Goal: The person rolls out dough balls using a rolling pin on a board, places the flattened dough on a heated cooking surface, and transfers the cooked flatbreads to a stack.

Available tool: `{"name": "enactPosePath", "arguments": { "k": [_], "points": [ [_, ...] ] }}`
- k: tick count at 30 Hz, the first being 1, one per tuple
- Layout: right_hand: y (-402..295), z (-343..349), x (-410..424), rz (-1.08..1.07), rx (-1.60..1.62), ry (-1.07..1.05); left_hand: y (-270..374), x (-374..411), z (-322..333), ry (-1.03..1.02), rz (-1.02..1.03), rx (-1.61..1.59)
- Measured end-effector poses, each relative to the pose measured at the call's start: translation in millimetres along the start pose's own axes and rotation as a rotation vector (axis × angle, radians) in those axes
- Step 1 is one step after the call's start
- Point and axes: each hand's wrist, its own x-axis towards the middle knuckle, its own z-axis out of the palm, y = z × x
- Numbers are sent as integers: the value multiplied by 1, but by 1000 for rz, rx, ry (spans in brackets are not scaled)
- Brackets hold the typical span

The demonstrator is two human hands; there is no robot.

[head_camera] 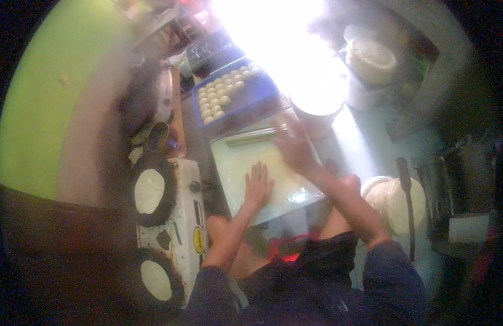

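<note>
My left hand (258, 186) lies palm down on a pale work board (239, 179), its fingers slightly spread. A thin yellowish patch (282, 169), perhaps flattened dough, shows faintly beside it; its outline is hard to make out. Across the far part of the board lies a metal rolling pin (251, 137). My right hand (294, 142) is motion-blurred at the pin's right end, and whether it grips the pin is unclear. Beyond the board, a blue tray (243, 108) holds rows of round dough balls (213, 98). Wet-looking glare shines on the board's near right part.
On the left, a two-burner gas stove (186, 191) carries two dark pans, each with a flat dough round (149, 191). A metal cup (158, 136) stands behind it. At right are a dough-filled container (398, 199) and a long flat tool (406, 203). Bright glare hides the top middle.
</note>
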Motion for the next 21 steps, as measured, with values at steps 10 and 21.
{"name": "enactPosePath", "arguments": {
  "k": [10,21],
  "points": [
    [21,-347,-356,872,-863,-133,9,69,20,-38,26,-64],
    [-21,-265,-180,756,-468,-292,-46,-71,-75,162,-321,-564]
  ]
}}
